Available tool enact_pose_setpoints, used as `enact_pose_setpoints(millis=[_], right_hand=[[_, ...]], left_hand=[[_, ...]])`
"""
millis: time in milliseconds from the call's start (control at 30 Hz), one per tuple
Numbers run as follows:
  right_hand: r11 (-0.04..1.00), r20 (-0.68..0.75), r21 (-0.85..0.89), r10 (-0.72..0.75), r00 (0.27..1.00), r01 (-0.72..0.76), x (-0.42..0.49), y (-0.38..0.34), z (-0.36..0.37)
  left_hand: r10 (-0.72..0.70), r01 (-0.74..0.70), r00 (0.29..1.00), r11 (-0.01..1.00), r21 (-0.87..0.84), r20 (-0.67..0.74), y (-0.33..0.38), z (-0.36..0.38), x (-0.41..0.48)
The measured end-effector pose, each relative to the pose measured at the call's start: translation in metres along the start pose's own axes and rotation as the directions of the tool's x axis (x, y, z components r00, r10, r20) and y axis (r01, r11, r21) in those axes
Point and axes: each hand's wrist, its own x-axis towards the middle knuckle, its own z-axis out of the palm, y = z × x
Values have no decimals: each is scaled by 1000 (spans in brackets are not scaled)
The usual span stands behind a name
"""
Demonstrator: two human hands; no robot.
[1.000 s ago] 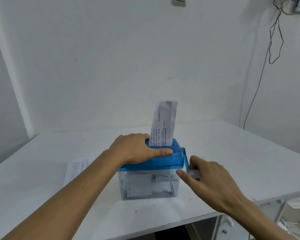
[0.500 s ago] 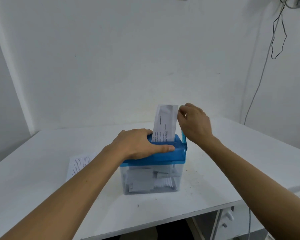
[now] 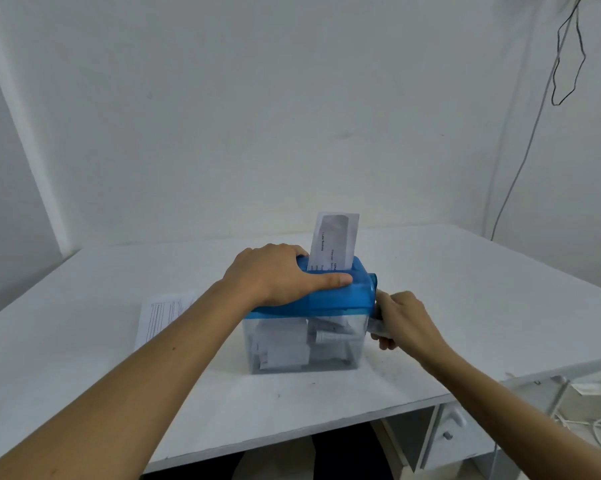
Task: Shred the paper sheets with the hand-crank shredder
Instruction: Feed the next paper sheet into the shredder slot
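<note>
The hand-crank shredder [image 3: 347, 299] has a blue lid over a clear bin [image 3: 352, 355] that holds cut paper pieces. A folded printed sheet [image 3: 333, 242] stands upright in the lid's slot. My left hand [image 3: 275, 275] lies over the left part of the lid, thumb stretched along its front edge, fingers curled over the back. My right hand [image 3: 401, 318] grips the pale crank handle [image 3: 375, 327] at the shredder's right side, low beside the bin.
A printed sheet [image 3: 164, 315] lies flat on the white table [image 3: 465, 306] left of the shredder, partly behind my left forearm. A drawer unit [image 3: 448, 434] stands under the table's right end. Dark cables [image 3: 566, 64] hang on the right wall.
My right hand went from the crank up to the sheet's top edge, then came back down onto the crank handle. The sheet stands a little lower in the slot. My left hand stayed.
</note>
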Motion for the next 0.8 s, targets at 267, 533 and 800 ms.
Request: enact_pose_setpoints(millis=[267, 533, 800], right_hand=[[889, 312, -376, -143, 939, 261, -37, -28, -50], [851, 397, -358, -232, 888, 383, -19, -56, -84], [867, 227, -135, -444, 867, 479, 19, -67, -89]], left_hand=[[-9, 9, 1000, 1000, -30, 5, 1, -2, -1], [10, -8, 1000, 999, -49, 26, -3, -1, 7], [32, -30, 999, 998, -63, 31, -5, -2, 5]])
